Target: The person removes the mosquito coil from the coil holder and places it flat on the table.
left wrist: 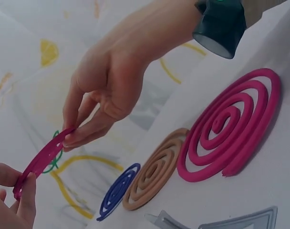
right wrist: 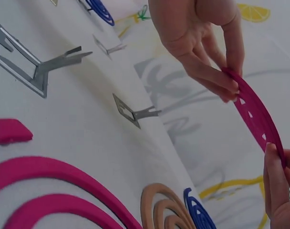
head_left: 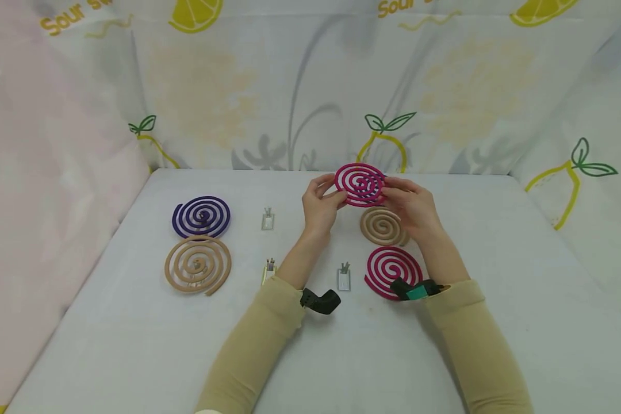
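Observation:
Both hands hold up a pink mosquito coil [head_left: 361,183] by its edges, tilted, above the back of the table. My left hand [head_left: 321,204] pinches its left edge between thumb and fingers; my right hand [head_left: 411,204] pinches the right edge. In the left wrist view the coil [left wrist: 42,160] appears nearly edge-on, with both hands on it. Under the hands lie a tan coil [head_left: 382,226] and another pink coil [head_left: 393,271]. A blue-purple coil [left wrist: 119,191] lies behind the tan one, mostly hidden by the held coil in the head view.
On the left, a purple coil [head_left: 202,217] and a tan coil [head_left: 198,263] overlap slightly. Small metal coil stands lie mid-table: silver [head_left: 267,219], gold-coloured [head_left: 269,272], partly behind the left arm, and silver [head_left: 344,277]. Another silver stand [right wrist: 128,112] appears in the right wrist view.

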Demonstrator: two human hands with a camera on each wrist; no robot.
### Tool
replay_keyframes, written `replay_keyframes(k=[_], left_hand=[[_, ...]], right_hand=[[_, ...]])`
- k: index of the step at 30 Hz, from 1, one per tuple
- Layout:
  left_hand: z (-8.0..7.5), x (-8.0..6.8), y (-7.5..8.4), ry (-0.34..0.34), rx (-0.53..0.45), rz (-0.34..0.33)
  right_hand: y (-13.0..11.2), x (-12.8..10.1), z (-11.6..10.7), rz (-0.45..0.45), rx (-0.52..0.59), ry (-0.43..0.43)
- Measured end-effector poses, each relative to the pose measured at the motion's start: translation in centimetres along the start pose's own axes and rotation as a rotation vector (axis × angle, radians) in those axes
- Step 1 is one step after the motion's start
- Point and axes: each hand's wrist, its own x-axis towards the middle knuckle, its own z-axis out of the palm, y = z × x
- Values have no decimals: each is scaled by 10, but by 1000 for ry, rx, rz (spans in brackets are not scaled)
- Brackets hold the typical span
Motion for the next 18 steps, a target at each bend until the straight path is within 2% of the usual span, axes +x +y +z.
replay_keyframes(k=[7, 12, 18], left_hand=[[20, 5, -6, -14, 22, 20], [30, 5, -6, -30, 84, 19], [41, 10, -5, -55, 154, 36]], right_hand=[[-9, 3, -15, -47, 15, -15], [-15, 5, -24, -68, 45, -43], [-24, 6, -31, -93, 39, -25]])
